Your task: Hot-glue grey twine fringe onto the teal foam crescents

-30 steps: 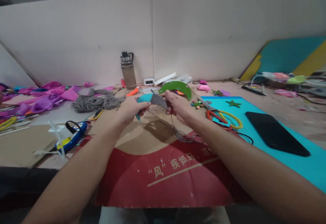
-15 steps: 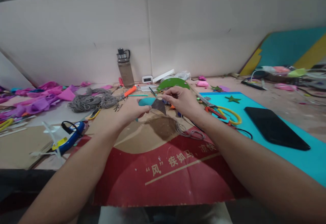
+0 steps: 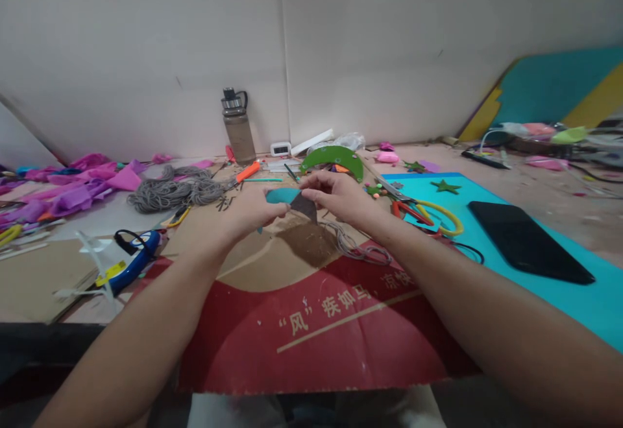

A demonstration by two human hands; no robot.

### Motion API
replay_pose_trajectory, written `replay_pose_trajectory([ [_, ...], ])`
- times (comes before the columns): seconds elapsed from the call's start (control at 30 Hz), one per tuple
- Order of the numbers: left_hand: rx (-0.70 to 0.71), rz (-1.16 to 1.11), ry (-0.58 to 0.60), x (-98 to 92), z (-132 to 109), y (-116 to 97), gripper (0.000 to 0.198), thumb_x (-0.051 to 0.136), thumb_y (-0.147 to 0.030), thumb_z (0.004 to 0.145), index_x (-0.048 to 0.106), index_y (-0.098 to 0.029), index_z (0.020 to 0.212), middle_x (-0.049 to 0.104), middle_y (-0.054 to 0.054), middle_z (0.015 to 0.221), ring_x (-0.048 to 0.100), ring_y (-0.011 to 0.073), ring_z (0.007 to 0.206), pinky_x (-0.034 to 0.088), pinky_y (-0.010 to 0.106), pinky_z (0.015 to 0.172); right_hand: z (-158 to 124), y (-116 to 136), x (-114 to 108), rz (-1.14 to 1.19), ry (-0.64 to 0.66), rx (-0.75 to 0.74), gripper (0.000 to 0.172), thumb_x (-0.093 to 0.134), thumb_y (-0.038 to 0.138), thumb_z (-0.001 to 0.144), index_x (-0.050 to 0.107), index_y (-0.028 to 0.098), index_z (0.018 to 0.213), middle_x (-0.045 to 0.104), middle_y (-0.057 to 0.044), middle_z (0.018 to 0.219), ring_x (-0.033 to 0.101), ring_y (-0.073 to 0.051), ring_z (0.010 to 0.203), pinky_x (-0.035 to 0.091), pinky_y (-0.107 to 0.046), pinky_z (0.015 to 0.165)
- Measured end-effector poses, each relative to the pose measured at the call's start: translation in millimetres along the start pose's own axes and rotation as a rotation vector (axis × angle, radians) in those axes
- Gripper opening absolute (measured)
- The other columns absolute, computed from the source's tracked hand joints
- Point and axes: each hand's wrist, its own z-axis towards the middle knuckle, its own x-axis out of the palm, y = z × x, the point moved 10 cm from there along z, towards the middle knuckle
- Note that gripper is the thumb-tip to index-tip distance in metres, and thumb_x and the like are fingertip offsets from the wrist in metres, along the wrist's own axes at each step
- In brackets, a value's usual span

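Between my hands, above a red and tan cardboard sheet (image 3: 311, 337), is a small piece of teal and dark grey felt-like material (image 3: 285, 198). My left hand (image 3: 250, 211) grips its teal left side, the thumb lying across the front. At the upper edge, by the dark grey part, the thumb and fingertips of my right hand (image 3: 335, 194) are pinched together on the piece. Its shadow falls on the tan cardboard below. A loose coil of thin grey cord (image 3: 363, 249) lies just under my right wrist.
Yellow-handled scissors (image 3: 440, 217) and a black phone (image 3: 530, 240) lie on a turquoise board (image 3: 603, 314) at right. A grey yarn bundle (image 3: 178, 189), an orange cutter (image 3: 248, 172) and a blue glue gun (image 3: 134, 269) are at left. Behind stand a bottle (image 3: 238, 130) and a green curved piece (image 3: 335, 155).
My right fingertips have moved slightly left and down onto the upper edge of the teal and grey piece. My left hand keeps its grip in nearly the same place.
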Motion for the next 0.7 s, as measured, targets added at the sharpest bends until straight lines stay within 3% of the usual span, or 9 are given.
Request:
replay_pose_trajectory([
  [0.17,-0.010,0.060,0.025,2.7,1.7,3.3,0.010,0.058,-0.028,0.065,0.058,-0.018,0.064,0.050,-0.002,0.048,0.047,0.0120,0.045,0.034,0.025,0.044,-4.3,15.6,-14.9,-0.208,-0.144,-0.136,0.013,0.064,0.027,0.083,0.067,0.020,0.073,0.065,-0.002,0.073,0.056,-0.015,0.070,0.040,-0.030,0.066],
  [0.33,-0.010,0.052,0.048,5.1,0.9,1.1,0.012,0.058,-0.030,0.066,0.058,-0.018,0.064,0.050,-0.003,0.048,0.046,0.0116,0.045,0.034,0.024,0.044,-10.6,24.3,-16.6,-0.163,-0.188,-0.128,0.013,0.062,0.027,0.084,0.068,0.018,0.078,0.064,-0.001,0.072,0.053,-0.014,0.065,0.038,-0.028,0.061],
  [0.5,0.000,0.067,0.076,9.1,3.6,7.4,0.014,0.059,-0.032,0.068,0.060,-0.018,0.066,0.052,-0.002,0.049,0.048,0.0126,0.046,0.035,0.024,0.045,-0.7,17.8,-16.0,-0.160,-0.102,-0.075,0.027,0.056,0.038,0.088,0.067,0.018,0.073,0.063,-0.001,0.070,0.054,-0.014,0.066,0.038,-0.028,0.062],
  [0.57,-0.007,0.090,0.053,7.6,6.0,11.8,0.015,0.060,-0.034,0.068,0.061,-0.019,0.068,0.053,-0.003,0.049,0.048,0.0129,0.045,0.035,0.024,0.044,7.0,9.6,-41.6,-0.223,-0.155,-0.055,0.031,0.053,0.042,0.089,0.069,0.018,0.078,0.064,-0.002,0.071,0.055,-0.015,0.068,0.038,-0.028,0.062],
  [0.63,0.011,0.108,0.076,10.3,7.8,12.2,0.016,0.059,-0.035,0.070,0.061,-0.019,0.068,0.056,-0.002,0.051,0.050,0.0131,0.047,0.037,0.024,0.046,10.3,-5.8,-87.8,-0.304,-0.275,-0.008,0.032,0.051,0.042,0.089,0.072,0.017,0.088,0.068,-0.003,0.077,0.057,-0.015,0.070,0.039,-0.028,0.063],
  [0.7,0.001,0.138,0.074,9.7,8.9,13.1,0.019,0.060,-0.037,0.070,0.061,-0.019,0.066,0.058,-0.001,0.052,0.051,0.0136,0.048,0.037,0.024,0.046,4.3,-32.9,-144.6,-0.506,-0.396,0.133,0.030,0.052,0.036,0.089,0.073,0.015,0.094,0.071,-0.007,0.085,0.061,-0.017,0.076,0.041,-0.028,0.066],
])
